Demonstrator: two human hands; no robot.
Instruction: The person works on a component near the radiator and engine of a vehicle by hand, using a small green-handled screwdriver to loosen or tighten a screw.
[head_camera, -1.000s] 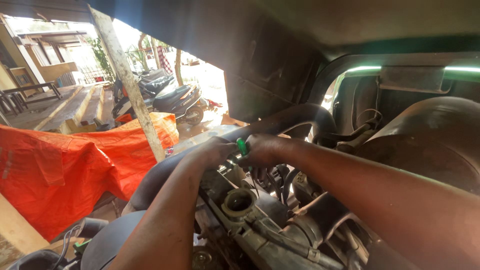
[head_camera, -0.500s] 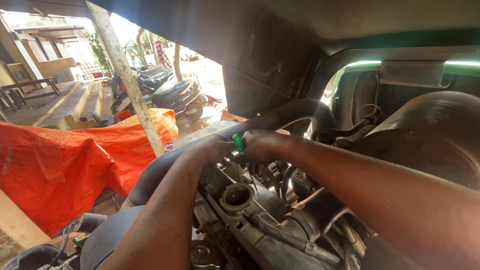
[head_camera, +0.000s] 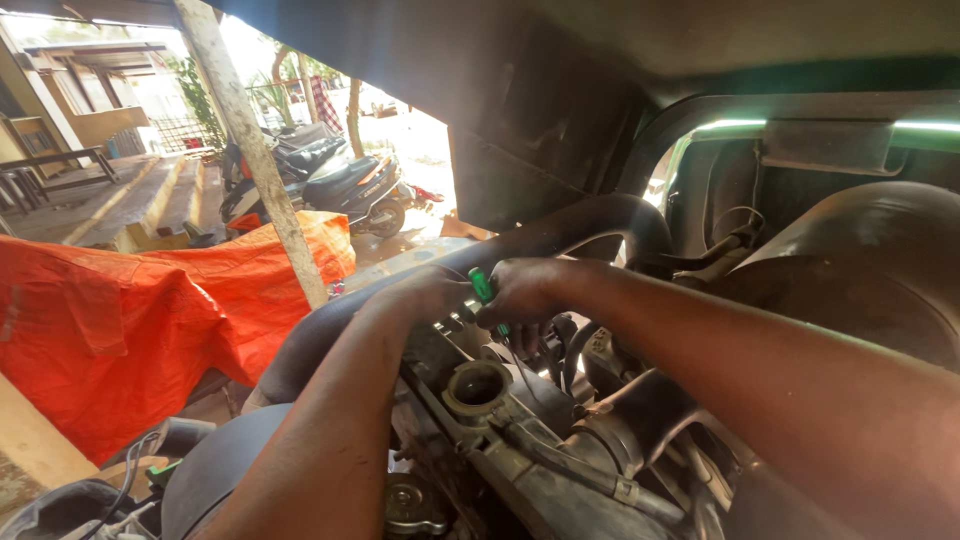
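1. Nearest the camera, a round open filler neck of grimy metal (head_camera: 477, 388) sat uncapped among dusty black engine hoses (head_camera: 640, 415).
2. Just beyond it, the right hand (head_camera: 525, 295) was clenched around a green-handled screwdriver (head_camera: 483, 287), tip pointing down into the engine; the fastener was hidden, so the job looked only partway done.
3. The left hand (head_camera: 425, 297) rested beside it on a thick black curved pipe (head_camera: 560, 235), grip unclear.
4. Far off lay an orange tarpaulin (head_camera: 120, 330) and parked scooters (head_camera: 340, 185).
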